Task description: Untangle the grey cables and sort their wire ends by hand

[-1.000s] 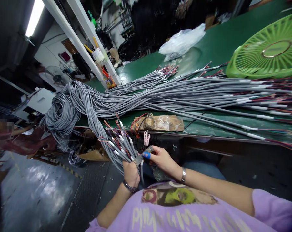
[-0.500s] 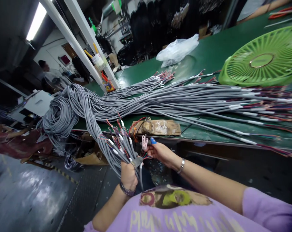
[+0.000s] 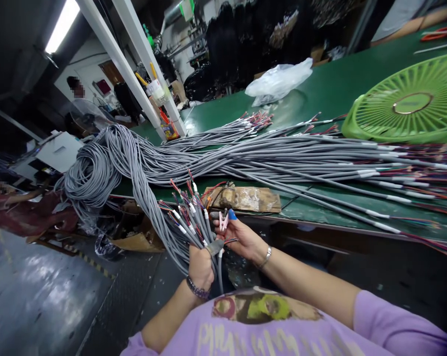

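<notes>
My left hand [image 3: 201,267] is wrapped round a bundle of grey cables [image 3: 160,222], with a grey covering on its thumb. White sleeves and stripped coloured wire ends [image 3: 186,207] fan out above that fist. My right hand [image 3: 243,240], a blue cover on its thumb tip, is closed at a pink clothespin [image 3: 223,222], which shows between thumb and fingers. A few thin wires [image 3: 230,241] run from the left thumb towards the right palm; whether the right fingers grip them is hidden.
Long grey cables [image 3: 282,158] lie across the green bench [image 3: 342,79], coiled at the left end. A wooden block [image 3: 260,199] sits at the front edge. Farther back are a green fan [image 3: 412,101], a plastic bag [image 3: 278,81] and a white post [image 3: 142,64]. Other people are nearby.
My right hand has moved left, closer to my left hand, its thumb now beside the clothespin. The fanned wires near the left thumb look more gathered. The view has shifted slightly.
</notes>
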Demonstrator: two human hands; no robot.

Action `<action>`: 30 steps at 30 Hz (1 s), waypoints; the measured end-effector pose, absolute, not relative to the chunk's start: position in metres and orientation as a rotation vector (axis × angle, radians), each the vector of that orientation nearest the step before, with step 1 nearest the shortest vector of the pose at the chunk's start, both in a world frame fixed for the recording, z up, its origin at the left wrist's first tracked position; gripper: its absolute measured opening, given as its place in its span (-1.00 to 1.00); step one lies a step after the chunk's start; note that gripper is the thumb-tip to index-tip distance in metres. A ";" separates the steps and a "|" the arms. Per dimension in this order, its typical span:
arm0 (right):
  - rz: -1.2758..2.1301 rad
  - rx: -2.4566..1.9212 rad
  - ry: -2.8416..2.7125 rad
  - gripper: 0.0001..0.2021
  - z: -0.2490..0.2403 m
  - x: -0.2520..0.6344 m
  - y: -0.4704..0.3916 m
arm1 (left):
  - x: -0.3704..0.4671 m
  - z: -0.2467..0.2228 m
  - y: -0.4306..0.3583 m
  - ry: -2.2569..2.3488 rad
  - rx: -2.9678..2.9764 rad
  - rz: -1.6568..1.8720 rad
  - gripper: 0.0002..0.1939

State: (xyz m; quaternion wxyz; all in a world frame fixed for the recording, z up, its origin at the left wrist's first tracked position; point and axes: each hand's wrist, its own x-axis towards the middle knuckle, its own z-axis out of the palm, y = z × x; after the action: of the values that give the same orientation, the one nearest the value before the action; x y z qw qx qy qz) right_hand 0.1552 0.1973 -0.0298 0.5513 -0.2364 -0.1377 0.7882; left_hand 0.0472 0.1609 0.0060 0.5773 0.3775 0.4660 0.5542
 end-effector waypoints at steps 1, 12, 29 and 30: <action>1.867 -0.566 -0.295 -0.63 -0.030 0.155 0.198 | 0.047 0.005 0.161 1.097 0.881 1.294 -0.75; 1.887 -0.552 -0.162 -0.69 -0.034 0.154 0.200 | 0.047 0.002 0.158 1.141 0.928 1.317 -0.76; 1.842 -0.580 -0.370 -0.75 -0.031 0.162 0.191 | 0.036 0.003 0.152 1.194 0.872 1.313 -0.75; 1.814 -0.591 -0.389 -0.73 -0.031 0.162 0.190 | 0.036 0.002 0.153 1.184 0.879 1.321 -0.76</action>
State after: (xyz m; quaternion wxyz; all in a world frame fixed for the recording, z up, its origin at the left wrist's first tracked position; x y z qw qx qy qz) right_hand 0.1615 0.1903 -0.0315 0.5623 -0.2508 -0.1652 0.7705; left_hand 0.0364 0.1532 0.0017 0.5488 0.3711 0.4999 0.5578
